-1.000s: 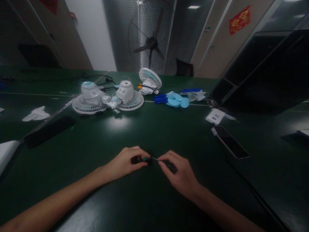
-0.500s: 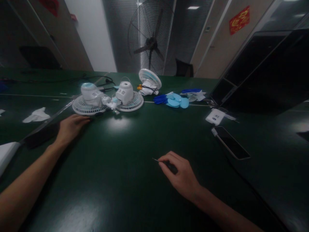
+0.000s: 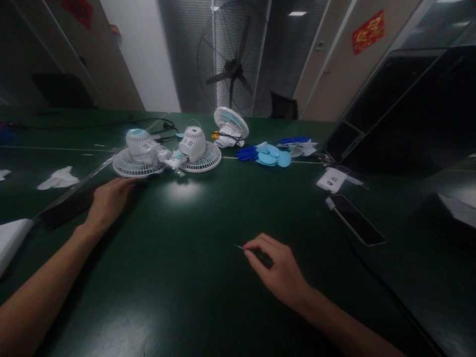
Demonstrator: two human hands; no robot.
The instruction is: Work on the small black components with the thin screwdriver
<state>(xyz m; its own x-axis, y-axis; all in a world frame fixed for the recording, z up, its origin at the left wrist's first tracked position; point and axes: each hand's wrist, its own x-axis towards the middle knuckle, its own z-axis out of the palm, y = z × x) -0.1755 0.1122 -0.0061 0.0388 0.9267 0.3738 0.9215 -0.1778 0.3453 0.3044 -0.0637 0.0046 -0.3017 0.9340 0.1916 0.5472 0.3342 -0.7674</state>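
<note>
My right hand (image 3: pixel 277 267) is closed around the dark handle of a small screwdriver (image 3: pixel 263 257), its thin metal tip pointing left above the green table. At the left, my left hand (image 3: pixel 111 198) rests by the near rim of a white fan head (image 3: pixel 139 153), fingers stretched out to the right. A slim dark thing lies at those fingertips; its kind and whether I touch it are unclear. Beside that fan head is a second one (image 3: pixel 193 148), also lying grille down. A long black object (image 3: pixel 67 208) lies left of my left wrist.
Farther back, a third small fan (image 3: pixel 230 126) stands tilted. Pale blue fan blades (image 3: pixel 273 154) lie beside blue gloves (image 3: pixel 247 152). At right are a phone (image 3: pixel 357 220), a white square device (image 3: pixel 331 180), a cable and a large dark screen (image 3: pixel 409 114). White tissue (image 3: pixel 59 178) lies left.
My left hand has shifted slightly at the fan rim, its fingertips drawn back a little. A dark block with a pale top has come into view at the right edge. My right hand stays put.
</note>
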